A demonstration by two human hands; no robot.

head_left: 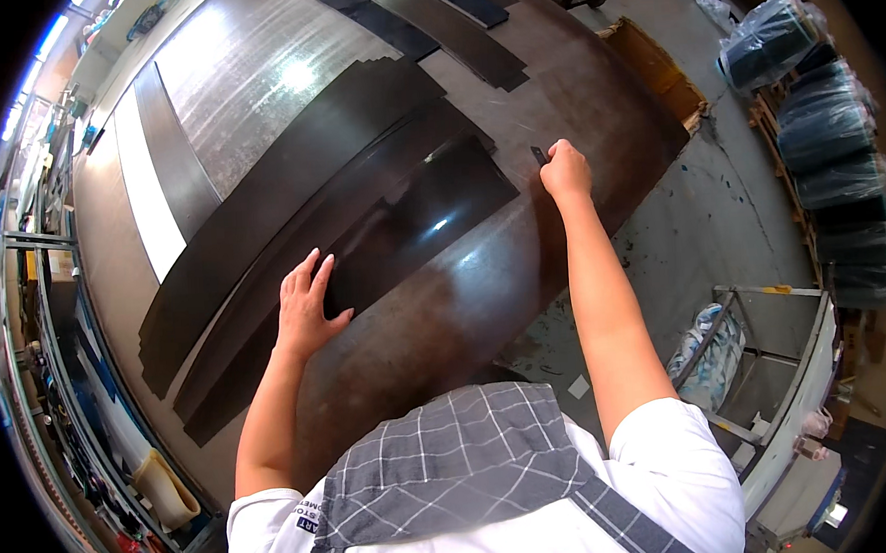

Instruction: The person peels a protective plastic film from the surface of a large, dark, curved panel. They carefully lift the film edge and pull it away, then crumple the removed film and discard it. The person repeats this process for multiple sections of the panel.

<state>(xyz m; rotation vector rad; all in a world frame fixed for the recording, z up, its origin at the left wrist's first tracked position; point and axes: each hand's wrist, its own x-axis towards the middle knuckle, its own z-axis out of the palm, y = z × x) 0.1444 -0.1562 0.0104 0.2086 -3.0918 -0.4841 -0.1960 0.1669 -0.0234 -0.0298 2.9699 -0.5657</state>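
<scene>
Several long dark brown strips lie side by side on a broad brown table [407, 348]. The nearest is a glossy dark strip [430, 217], slanting up to the right, with a wide matte dark strip [286, 155] beyond it. Fingers spread, my left hand [306, 309] rests at the near edge of the glossy strip and holds nothing. My right hand [567, 173] is closed in a fist past that strip's right end, over bare table. A small dark flat tool [540, 156] sticks out of the fist; its exact kind is too small to make out.
Further dark strips [450, 26] and a white strip [148, 192] lie across the table's far part, around a shiny grey sheet [272, 65]. At right stand plastic-wrapped dark bundles [825, 116] on a pallet and a metal-framed cart [768, 360]. A cluttered rack [69, 396] lines the left.
</scene>
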